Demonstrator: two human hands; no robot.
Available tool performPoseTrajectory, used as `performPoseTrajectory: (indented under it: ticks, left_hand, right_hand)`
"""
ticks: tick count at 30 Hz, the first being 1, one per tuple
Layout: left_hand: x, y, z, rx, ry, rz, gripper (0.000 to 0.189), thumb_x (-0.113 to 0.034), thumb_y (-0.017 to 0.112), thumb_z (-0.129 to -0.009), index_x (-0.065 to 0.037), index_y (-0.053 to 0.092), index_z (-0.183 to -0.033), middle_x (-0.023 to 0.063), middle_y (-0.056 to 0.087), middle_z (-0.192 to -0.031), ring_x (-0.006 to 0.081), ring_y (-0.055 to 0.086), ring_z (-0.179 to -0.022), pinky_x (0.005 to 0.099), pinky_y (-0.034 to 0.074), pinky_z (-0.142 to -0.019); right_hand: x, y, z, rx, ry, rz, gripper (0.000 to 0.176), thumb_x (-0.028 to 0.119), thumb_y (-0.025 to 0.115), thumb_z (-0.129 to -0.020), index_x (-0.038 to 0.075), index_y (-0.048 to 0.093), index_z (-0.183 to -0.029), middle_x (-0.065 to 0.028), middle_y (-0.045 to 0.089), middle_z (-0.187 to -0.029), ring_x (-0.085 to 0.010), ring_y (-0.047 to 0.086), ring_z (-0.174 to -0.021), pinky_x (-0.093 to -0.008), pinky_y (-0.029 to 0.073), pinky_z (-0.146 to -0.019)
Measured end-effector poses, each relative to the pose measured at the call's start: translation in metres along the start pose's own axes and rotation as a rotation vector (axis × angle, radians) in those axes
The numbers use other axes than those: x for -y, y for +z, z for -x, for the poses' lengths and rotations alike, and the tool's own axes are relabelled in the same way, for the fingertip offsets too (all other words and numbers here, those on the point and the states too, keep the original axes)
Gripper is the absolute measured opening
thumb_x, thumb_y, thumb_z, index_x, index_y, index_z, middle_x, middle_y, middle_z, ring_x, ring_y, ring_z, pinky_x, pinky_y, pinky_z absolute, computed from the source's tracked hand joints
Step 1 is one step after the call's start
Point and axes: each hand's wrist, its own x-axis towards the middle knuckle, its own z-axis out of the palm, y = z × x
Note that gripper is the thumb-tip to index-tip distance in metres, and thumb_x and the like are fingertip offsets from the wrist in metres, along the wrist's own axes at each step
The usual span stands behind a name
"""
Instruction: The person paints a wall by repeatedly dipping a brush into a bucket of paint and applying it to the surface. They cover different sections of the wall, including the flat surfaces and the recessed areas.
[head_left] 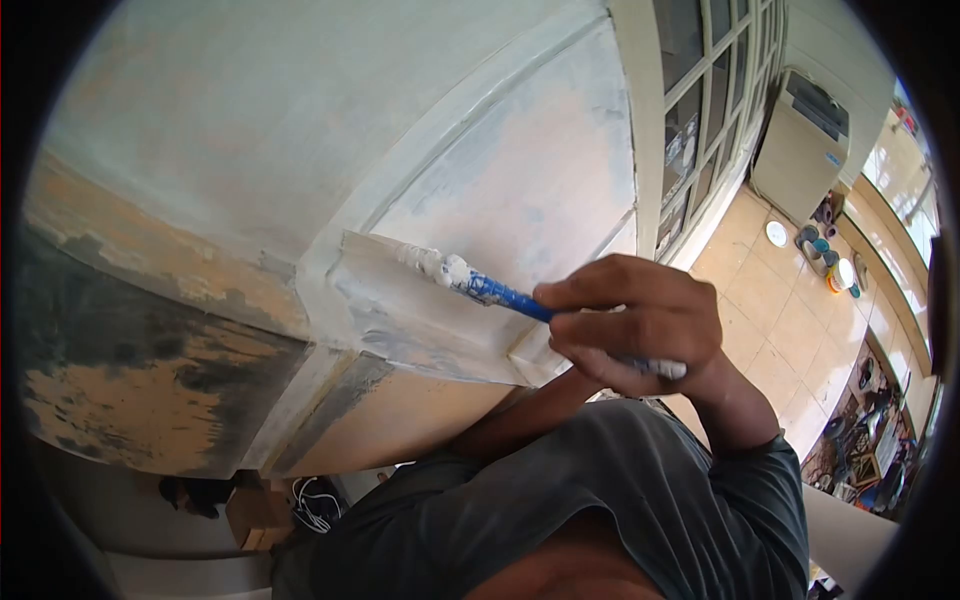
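Observation:
My right hand [640, 318] is closed around the blue handle of a paintbrush [505, 296]. White paint coats the brush's upper part and spots the handle. Its tip points left, at the pale sloping ledge [430, 300] below a recessed wall panel [520, 180]; whether the bristles touch the surface I cannot make out. The panel has patchy white and pinkish paint inside a white raised frame [410, 155]. My left forearm [530, 412] reaches across below the ledge, and its hand is hidden behind my right hand and wrist.
Lower left, the wall [130, 370] is tan with dark smears. A window grille [700, 110] stands right of the panel. Beyond are a washing machine [803, 140], a white bucket [840, 275] and other containers on the tiled floor [775, 300]. A cardboard box [258, 518] sits lower left.

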Motion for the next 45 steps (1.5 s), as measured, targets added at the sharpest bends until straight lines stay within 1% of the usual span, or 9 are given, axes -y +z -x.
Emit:
performPoseTrajectory:
  ticks: [6, 10, 16, 19, 22, 30, 36, 42, 45]
  left_hand:
    - [0.004, -0.005, -0.003, 0.003, -0.026, -0.003, 0.071, -0.067, 0.031, -0.088, -0.002, 0.055, -0.100, 0.0061, 0.057, -0.083, 0.0148, 0.055, -0.073, 0.0283, 0.046, -0.075]
    - [0.008, -0.011, -0.008, 0.059, -0.088, -0.025, 0.069, -0.065, 0.027, -0.090, -0.004, 0.059, -0.099, 0.0052, 0.059, -0.085, 0.0178, 0.058, -0.082, 0.0344, 0.046, -0.086]
    - [0.024, -0.031, -0.025, 0.108, -0.134, 0.055, 0.067, -0.063, 0.027, -0.091, -0.006, 0.060, -0.096, 0.0038, 0.061, -0.084, 0.0168, 0.059, -0.082, 0.0332, 0.046, -0.086]
    - [0.016, -0.025, -0.022, 0.090, -0.149, 0.009, 0.070, -0.067, 0.031, -0.088, -0.003, 0.058, -0.102, 0.0052, 0.061, -0.088, 0.0178, 0.059, -0.084, 0.0329, 0.046, -0.087]
    - [0.010, -0.021, -0.019, 0.058, -0.166, 0.003, 0.070, -0.066, 0.031, -0.088, -0.002, 0.058, -0.103, 0.0055, 0.061, -0.088, 0.0183, 0.059, -0.084, 0.0331, 0.047, -0.086]
    - [0.018, -0.027, -0.031, 0.027, -0.200, -0.005, 0.072, -0.065, 0.030, -0.089, -0.001, 0.058, -0.105, 0.0066, 0.061, -0.090, 0.0190, 0.059, -0.084, 0.0342, 0.047, -0.087]
    - [0.014, -0.025, -0.028, 0.059, -0.177, -0.053, 0.072, -0.065, 0.027, -0.090, -0.001, 0.058, -0.104, 0.0058, 0.059, -0.089, 0.0184, 0.057, -0.086, 0.0338, 0.045, -0.087]
    - [0.005, -0.018, -0.018, 0.083, -0.161, -0.070, 0.072, -0.065, 0.024, -0.090, -0.002, 0.058, -0.103, 0.0051, 0.057, -0.089, 0.0175, 0.056, -0.084, 0.0322, 0.045, -0.086]
    - [0.006, -0.020, -0.016, 0.082, -0.150, -0.075, 0.071, -0.065, 0.025, -0.090, -0.003, 0.057, -0.103, 0.0048, 0.057, -0.089, 0.0172, 0.056, -0.083, 0.0315, 0.045, -0.085]
  right_hand:
    - [-0.020, -0.053, 0.006, -0.119, 0.105, 0.355, 0.017, -0.004, 0.071, -0.071, 0.001, 0.067, -0.086, -0.0137, 0.068, -0.088, -0.0226, 0.068, -0.078, -0.0293, 0.055, -0.066]
    - [-0.043, -0.088, 0.011, -0.228, 0.137, 0.564, 0.015, -0.006, 0.068, -0.073, -0.002, 0.064, -0.086, -0.0159, 0.068, -0.088, -0.0228, 0.068, -0.079, -0.0298, 0.052, -0.070]
    - [-0.023, -0.116, 0.002, -0.426, 0.109, 0.646, 0.010, -0.006, 0.064, -0.077, -0.002, 0.064, -0.086, -0.0138, 0.067, -0.084, -0.0178, 0.065, -0.074, -0.0263, 0.051, -0.067]
    - [-0.014, -0.120, -0.009, -0.801, 0.268, 0.192, 0.009, 0.004, 0.063, -0.085, -0.002, 0.060, -0.090, -0.0110, 0.064, -0.085, -0.0144, 0.062, -0.069, -0.0239, 0.050, -0.065]
    - [-0.023, -0.127, -0.017, -0.980, 0.322, -0.269, 0.018, 0.012, 0.064, -0.087, -0.001, 0.054, -0.096, -0.0080, 0.060, -0.085, -0.0127, 0.061, -0.072, -0.0230, 0.050, -0.068]
    - [0.011, -0.101, -0.106, -0.559, 0.220, -0.521, 0.019, 0.008, 0.065, -0.084, 0.000, 0.056, -0.100, -0.0147, 0.062, -0.101, -0.0182, 0.064, -0.082, -0.0278, 0.053, -0.077]
    - [0.027, -0.058, -0.181, -0.130, -0.037, -0.313, 0.022, 0.016, 0.067, -0.085, -0.002, 0.063, -0.098, -0.0121, 0.067, -0.086, -0.0154, 0.065, -0.077, -0.0262, 0.054, -0.069]
    - [0.023, -0.035, -0.226, -0.063, -0.096, -0.186, 0.019, 0.019, 0.068, -0.084, 0.002, 0.068, -0.092, -0.0074, 0.067, -0.080, -0.0114, 0.064, -0.073, -0.0223, 0.052, -0.066]
    - [0.010, -0.068, -0.228, -0.157, -0.010, -0.031, 0.018, 0.019, 0.068, -0.084, 0.003, 0.068, -0.093, -0.0079, 0.067, -0.077, -0.0116, 0.064, -0.071, -0.0231, 0.053, -0.066]
